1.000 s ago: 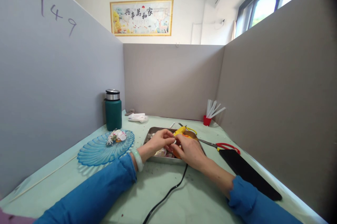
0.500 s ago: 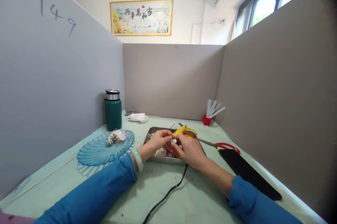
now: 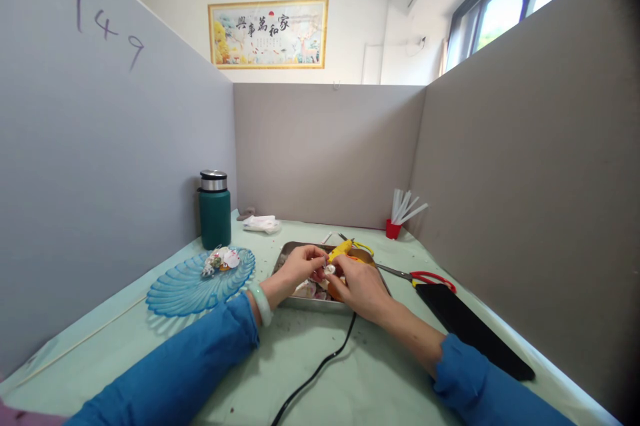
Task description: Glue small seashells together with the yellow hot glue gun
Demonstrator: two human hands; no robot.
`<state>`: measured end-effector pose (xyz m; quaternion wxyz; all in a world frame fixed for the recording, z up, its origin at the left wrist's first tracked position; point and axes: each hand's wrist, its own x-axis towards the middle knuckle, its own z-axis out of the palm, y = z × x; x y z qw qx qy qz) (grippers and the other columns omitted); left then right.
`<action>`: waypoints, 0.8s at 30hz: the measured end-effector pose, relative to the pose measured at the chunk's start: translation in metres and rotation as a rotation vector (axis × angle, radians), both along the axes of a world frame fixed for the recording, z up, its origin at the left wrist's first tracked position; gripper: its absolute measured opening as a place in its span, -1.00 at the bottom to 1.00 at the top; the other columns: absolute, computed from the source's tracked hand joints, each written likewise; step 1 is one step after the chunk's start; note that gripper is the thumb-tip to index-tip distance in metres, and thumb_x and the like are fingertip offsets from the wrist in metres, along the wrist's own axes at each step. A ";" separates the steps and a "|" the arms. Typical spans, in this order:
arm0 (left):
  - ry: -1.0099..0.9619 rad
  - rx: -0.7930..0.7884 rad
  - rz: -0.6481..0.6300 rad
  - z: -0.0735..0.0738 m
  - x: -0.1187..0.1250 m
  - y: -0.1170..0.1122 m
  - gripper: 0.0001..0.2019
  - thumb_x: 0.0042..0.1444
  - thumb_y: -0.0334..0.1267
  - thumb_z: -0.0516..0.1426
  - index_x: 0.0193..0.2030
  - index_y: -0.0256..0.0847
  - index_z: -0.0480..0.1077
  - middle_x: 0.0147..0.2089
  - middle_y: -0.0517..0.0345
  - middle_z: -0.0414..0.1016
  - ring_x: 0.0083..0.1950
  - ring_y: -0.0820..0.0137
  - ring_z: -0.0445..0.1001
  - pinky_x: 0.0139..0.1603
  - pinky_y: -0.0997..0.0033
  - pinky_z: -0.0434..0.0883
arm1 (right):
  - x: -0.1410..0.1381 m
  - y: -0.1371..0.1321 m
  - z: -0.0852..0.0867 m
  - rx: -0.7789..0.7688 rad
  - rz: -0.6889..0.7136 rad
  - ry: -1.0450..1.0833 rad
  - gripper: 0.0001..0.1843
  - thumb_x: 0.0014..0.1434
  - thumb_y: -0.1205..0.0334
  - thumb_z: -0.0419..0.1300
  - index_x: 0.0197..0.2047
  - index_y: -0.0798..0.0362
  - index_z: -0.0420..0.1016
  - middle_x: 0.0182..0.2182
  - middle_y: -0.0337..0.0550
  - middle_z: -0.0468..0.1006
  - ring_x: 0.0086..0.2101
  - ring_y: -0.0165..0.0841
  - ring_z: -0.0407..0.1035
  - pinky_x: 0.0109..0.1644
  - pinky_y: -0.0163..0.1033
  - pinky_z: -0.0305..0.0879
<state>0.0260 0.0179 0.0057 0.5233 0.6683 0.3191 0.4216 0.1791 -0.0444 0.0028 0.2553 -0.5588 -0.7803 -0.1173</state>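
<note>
Over a metal tray (image 3: 320, 306) my two hands meet, fingers pinched together. My right hand (image 3: 363, 286) holds a small white shell-like piece (image 3: 329, 269) between thumb and fingers. Close against it, the fingertips of my left hand (image 3: 303, 269) are closed; whether they grip the same piece or another tiny one is hard to make out. Several pale and pinkish shells (image 3: 305, 289) lie in the tray below, partly covered by my hands. Just behind my fingers rests a yellow glue gun (image 3: 341, 249). A black cord (image 3: 320, 367) runs from the tray toward me.
Left stands a blue scalloped glass plate (image 3: 185, 286) with a cluster of shells (image 3: 223, 259), near a green bottle (image 3: 215, 216). Red-handled scissors (image 3: 433, 279) and a black flat object (image 3: 473, 329) lie right. A red cup (image 3: 393, 229) holds white sticks. Grey partitions surround the table.
Hardly anything differs. My fingers shift very slightly around the small white piece; both hands stay over the tray.
</note>
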 end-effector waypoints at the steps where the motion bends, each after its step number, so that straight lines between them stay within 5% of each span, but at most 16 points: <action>1: -0.001 0.002 -0.006 -0.001 0.000 0.000 -0.85 -0.09 -0.31 0.15 -0.38 -0.34 0.33 -0.60 0.23 0.34 -0.60 0.54 0.36 -0.55 0.55 0.34 | 0.000 0.000 0.000 0.000 0.004 -0.001 -0.76 0.19 0.06 -0.04 -0.23 0.04 0.29 -0.39 -0.19 0.48 -0.32 -0.37 0.37 -0.32 -0.33 0.05; 6: -0.018 0.009 -0.016 -0.001 0.000 0.001 -0.74 -0.15 -0.28 0.21 -0.30 -0.33 0.32 -0.54 0.22 0.37 -0.60 0.54 0.36 -0.56 0.52 0.35 | 0.000 -0.001 0.001 -0.015 0.008 -0.012 -0.77 0.18 0.08 -0.03 -0.22 0.04 0.29 -0.38 -0.20 0.48 -0.32 -0.38 0.36 -0.33 -0.33 0.04; 24: -0.010 0.039 -0.097 -0.005 -0.004 0.005 -0.80 -0.14 -0.33 0.18 -0.33 -0.35 0.35 -0.56 0.21 0.36 -0.58 0.56 0.33 -0.51 0.53 0.32 | 0.001 0.000 0.000 -0.026 0.047 0.015 -0.78 0.16 0.11 0.01 -0.16 0.02 0.30 -0.33 -0.21 0.47 -0.29 -0.38 0.35 -0.31 -0.34 0.05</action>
